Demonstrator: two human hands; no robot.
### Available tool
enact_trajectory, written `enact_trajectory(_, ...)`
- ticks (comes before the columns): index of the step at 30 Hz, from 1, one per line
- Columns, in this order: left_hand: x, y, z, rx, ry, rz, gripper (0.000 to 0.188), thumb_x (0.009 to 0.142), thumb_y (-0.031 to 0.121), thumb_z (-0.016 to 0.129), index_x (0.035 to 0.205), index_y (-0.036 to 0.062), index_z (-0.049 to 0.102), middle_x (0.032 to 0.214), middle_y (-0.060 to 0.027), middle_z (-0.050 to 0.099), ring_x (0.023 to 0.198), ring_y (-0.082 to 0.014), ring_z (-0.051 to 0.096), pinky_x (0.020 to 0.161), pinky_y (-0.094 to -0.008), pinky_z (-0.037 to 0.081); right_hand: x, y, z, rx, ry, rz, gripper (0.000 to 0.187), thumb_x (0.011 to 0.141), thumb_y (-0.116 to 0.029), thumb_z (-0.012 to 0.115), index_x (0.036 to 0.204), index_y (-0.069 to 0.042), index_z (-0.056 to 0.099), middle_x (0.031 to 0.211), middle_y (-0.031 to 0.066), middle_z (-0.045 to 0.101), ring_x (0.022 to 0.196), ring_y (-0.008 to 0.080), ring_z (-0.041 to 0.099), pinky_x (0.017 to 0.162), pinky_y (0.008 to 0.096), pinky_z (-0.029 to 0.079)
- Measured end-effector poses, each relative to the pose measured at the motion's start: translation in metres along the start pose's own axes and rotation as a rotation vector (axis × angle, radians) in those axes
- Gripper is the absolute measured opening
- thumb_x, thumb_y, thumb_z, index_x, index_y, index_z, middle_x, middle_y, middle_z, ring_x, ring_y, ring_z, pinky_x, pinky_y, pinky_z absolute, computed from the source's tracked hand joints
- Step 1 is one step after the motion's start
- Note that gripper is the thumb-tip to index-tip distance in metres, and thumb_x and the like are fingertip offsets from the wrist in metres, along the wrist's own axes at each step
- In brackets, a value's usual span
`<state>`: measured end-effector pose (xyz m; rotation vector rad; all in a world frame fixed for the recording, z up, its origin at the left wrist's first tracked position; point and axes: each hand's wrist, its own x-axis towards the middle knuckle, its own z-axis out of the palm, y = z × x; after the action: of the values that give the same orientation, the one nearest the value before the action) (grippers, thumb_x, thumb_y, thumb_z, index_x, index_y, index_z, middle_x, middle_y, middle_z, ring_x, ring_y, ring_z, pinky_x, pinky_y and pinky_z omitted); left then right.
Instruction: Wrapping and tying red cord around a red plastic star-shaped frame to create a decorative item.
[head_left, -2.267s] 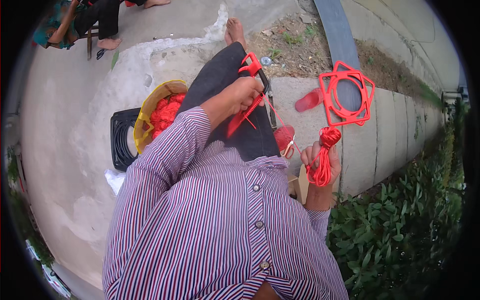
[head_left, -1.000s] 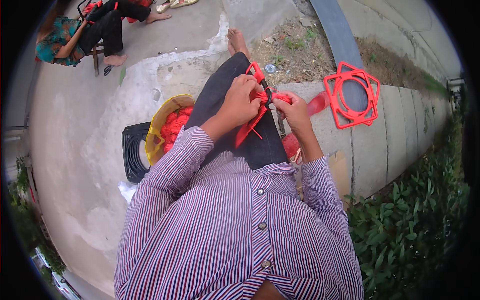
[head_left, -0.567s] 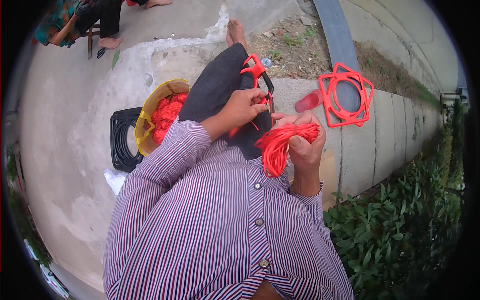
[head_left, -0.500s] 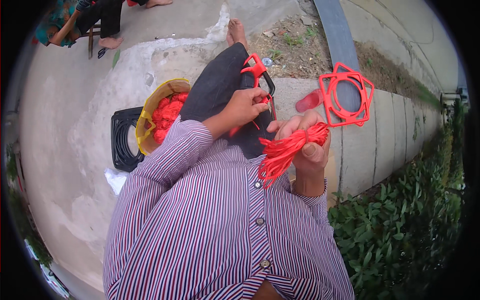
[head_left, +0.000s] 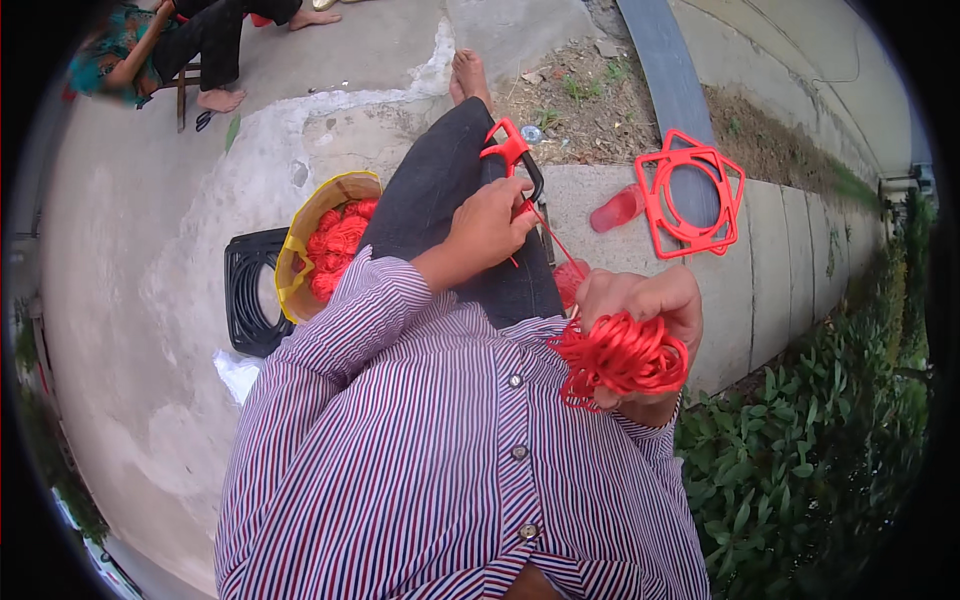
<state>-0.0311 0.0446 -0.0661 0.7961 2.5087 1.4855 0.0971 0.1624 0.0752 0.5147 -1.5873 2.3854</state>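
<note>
My left hand [head_left: 488, 228] is closed at my thigh, its fingertips pinching red cord against the black edge of a red and black plastic frame [head_left: 512, 146]. Most of that frame is hidden behind the hand and my leg. A strand of the cord runs from the pinch across to my right hand [head_left: 655, 292]. In that hand, fingers curled round it, is a looped bundle of red cord [head_left: 630, 355], held before my chest with loops hanging out on the left.
At left, a yellow-edged bag [head_left: 287, 290] holds red cord balls, beside black frames [head_left: 243, 300]. Red frames [head_left: 690, 195] and a translucent red cup-like piece [head_left: 617, 208] lie at right. Bushes [head_left: 770, 460] border the paving. Another person [head_left: 150, 60] sits far left.
My right hand has turned over and moved slightly right and down with the bundle. The strand between my hands now shows stretched out. My left hand stays at the frame.
</note>
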Motion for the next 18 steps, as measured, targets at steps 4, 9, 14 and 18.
enact_trajectory(4, 0.018, -0.002, -0.009, -0.369, 0.121, -0.012, 0.02, 0.092, 0.016, 0.058, 0.107, 0.0033, 0.058, 0.072, 0.0005, 0.055, 0.064, -0.0086, 0.053, 0.06, -0.0236, 0.044, 0.011, 0.0, -0.045, -0.542, -0.05, 0.072, 0.03, 0.07, -0.007, 0.078, 0.091, -0.006, 0.056, 0.084, 0.004, 0.061, 0.08, 0.0156, 0.061, 0.067, 0.0275, 0.046)
enact_trajectory(9, 0.039, -0.009, -0.012, -0.736, -0.033, -0.405, 0.015, 0.094, 0.021, 0.055, 0.091, 0.0066, 0.054, 0.068, 0.0013, 0.052, 0.053, -0.0058, 0.044, 0.046, -0.0217, 0.034, 0.032, 0.08, -0.099, -1.639, -0.187, 0.213, 0.026, 0.073, -0.003, 0.069, 0.098, -0.011, 0.067, 0.095, 0.0087, 0.067, 0.08, 0.023, 0.065, 0.068, 0.0343, 0.05)
enact_trajectory(14, 0.048, -0.013, -0.023, -0.687, -0.219, -0.842, 0.032, 0.091, 0.032, 0.057, 0.069, 0.0096, 0.052, 0.054, 0.0015, 0.045, 0.04, -0.0072, 0.035, 0.036, -0.0251, 0.023, 0.032, 0.147, -0.102, -0.832, 0.213, 0.49, 0.03, 0.074, -0.007, 0.07, 0.104, -0.007, 0.065, 0.099, 0.0094, 0.067, 0.087, 0.0252, 0.065, 0.076, 0.0345, 0.05)
enact_trajectory(18, 0.047, -0.023, -0.027, -0.477, 0.03, -0.533, 0.027, 0.088, 0.027, 0.059, 0.07, 0.0081, 0.057, 0.053, 0.0016, 0.047, 0.041, -0.0069, 0.037, 0.037, -0.0239, 0.023, 0.035, 0.132, -0.09, -0.852, 0.285, 0.234, 0.04, 0.072, -0.01, 0.074, 0.11, -0.004, 0.062, 0.107, 0.0103, 0.064, 0.098, 0.0254, 0.061, 0.086, 0.0344, 0.048)
